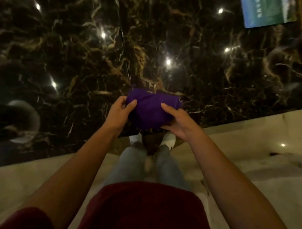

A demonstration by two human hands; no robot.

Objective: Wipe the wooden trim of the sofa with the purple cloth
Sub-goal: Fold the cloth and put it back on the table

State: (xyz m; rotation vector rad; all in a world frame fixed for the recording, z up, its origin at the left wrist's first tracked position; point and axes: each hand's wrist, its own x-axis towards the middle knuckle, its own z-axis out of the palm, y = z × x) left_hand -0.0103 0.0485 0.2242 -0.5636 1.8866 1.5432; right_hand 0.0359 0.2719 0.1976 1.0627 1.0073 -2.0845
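A folded purple cloth (149, 110) is held in front of me at waist height, over a dark marble floor. My left hand (119, 113) grips its left edge, thumb on top. My right hand (178, 122) holds its right side from below, thumb lying across the cloth. Neither a sofa nor any wooden trim is in view.
A glossy black marble floor section (78, 61) with gold veins and light reflections fills the upper view. Pale beige tiles (252, 161) border it below and to the right. My feet in white shoes (168, 140) stand at the border. A screen's reflection (265, 11) shows at top right.
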